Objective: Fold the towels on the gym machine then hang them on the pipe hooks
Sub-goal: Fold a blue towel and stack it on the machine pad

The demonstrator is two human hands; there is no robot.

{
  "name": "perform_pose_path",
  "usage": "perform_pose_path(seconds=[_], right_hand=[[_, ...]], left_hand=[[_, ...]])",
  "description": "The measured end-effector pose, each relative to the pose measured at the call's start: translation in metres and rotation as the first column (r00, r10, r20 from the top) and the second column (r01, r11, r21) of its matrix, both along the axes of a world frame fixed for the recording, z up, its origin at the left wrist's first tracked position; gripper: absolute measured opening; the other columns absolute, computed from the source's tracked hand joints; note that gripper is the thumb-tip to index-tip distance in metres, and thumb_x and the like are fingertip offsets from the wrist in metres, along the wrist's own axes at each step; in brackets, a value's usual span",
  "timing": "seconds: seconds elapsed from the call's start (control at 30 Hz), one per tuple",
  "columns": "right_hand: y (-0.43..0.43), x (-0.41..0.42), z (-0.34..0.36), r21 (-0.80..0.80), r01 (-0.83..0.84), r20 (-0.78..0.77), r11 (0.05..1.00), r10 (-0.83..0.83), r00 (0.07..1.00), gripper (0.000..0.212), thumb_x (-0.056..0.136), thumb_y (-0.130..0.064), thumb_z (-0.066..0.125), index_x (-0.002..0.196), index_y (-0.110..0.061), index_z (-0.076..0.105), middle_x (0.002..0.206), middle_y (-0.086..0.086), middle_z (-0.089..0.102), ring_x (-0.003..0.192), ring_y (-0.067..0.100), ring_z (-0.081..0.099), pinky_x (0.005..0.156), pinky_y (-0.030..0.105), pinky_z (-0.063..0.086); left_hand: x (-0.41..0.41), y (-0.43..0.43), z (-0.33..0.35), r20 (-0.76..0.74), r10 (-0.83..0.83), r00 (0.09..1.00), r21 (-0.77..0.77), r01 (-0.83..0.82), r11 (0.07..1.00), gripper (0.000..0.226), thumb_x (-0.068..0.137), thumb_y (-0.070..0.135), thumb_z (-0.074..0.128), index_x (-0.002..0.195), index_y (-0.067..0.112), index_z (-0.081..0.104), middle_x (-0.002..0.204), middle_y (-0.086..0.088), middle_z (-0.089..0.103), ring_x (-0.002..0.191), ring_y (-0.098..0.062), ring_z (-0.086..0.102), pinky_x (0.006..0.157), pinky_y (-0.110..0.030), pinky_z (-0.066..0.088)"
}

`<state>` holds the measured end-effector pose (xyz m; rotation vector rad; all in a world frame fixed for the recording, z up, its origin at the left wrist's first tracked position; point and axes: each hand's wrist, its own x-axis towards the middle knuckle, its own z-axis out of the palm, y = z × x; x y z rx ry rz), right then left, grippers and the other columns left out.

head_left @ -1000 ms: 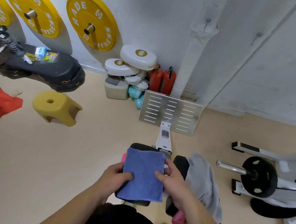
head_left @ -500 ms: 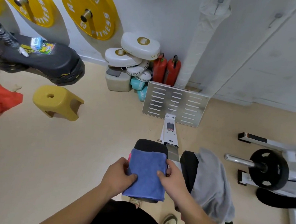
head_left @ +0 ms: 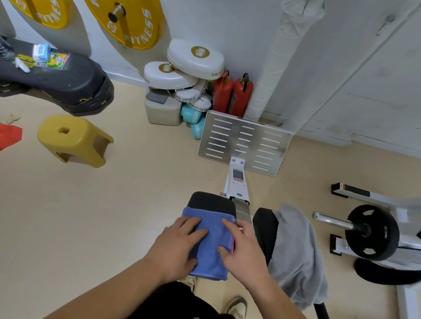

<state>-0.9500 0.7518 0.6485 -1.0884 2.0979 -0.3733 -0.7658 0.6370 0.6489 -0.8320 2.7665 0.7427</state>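
Observation:
A folded blue towel [head_left: 211, 243] lies on the black pad [head_left: 212, 201] of the gym machine. A pink edge shows under its right side. My left hand [head_left: 177, 246] presses flat on the towel's left half with fingers spread. On the towel's right edge rests my right hand [head_left: 243, 250], fingers straight and flat. A grey towel [head_left: 295, 253] drapes over the second black pad [head_left: 264, 226] to the right. The white wrapped pipe [head_left: 282, 55] runs up the wall at the back; two hooks or nails show near the top of the wall.
A slotted metal footplate [head_left: 245, 141] stands ahead, with two red extinguishers [head_left: 233, 94] and white boxing pads [head_left: 185, 69] behind it. A yellow stool [head_left: 72, 138] sits left, a barbell with a black plate [head_left: 370, 230] right. Yellow weight plates [head_left: 125, 11] hang on the wall.
Both hands went from gripping the blue towel's sides to lying flat on top of it. The view dipped, so the wall objects sit higher in frame.

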Motion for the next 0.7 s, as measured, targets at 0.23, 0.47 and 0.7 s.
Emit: perform_pose_path(seconds=[0.23,0.47,0.7], right_hand=[[0.016,0.004,-0.012,0.206,-0.131,0.050,0.970,0.123,0.991,0.109,0.076,-0.059,0.069,0.157,-0.052,-0.004,0.143,-0.007,0.033,0.124,0.015,0.046,0.084,0.023,0.047],[0.016,0.010,-0.018,0.210,-0.081,-0.002,0.974,0.084,0.997,0.112,0.073,-0.061,0.074,0.155,-0.056,-0.003,0.129,-0.003,0.038,0.113,0.018,0.053,0.083,0.031,0.054],[0.069,-0.024,0.007,-0.011,0.170,0.152,0.985,-0.167,0.974,0.074,0.089,-0.051,0.069,0.153,-0.044,0.034,0.131,-0.015,0.049,0.116,0.006,0.054,0.095,0.025,0.047]], left_hand=[[0.006,-0.002,-0.008,0.111,-0.023,0.994,-0.003,0.023,1.000,0.077,0.079,0.043,0.073,0.149,0.033,0.044,0.159,0.002,0.041,0.144,-0.024,0.043,0.094,-0.037,0.058],[-0.006,0.013,-0.009,0.149,-0.031,0.988,-0.144,0.053,0.988,0.089,0.036,0.040,0.091,0.120,0.025,0.067,0.122,-0.004,0.069,0.103,-0.026,0.070,0.078,-0.037,0.063],[-0.054,0.046,0.021,-0.027,-0.102,0.994,-0.182,0.096,0.979,0.046,0.061,0.028,0.080,0.105,0.020,0.073,0.117,-0.004,0.069,0.100,-0.024,0.066,0.076,-0.037,0.063]])
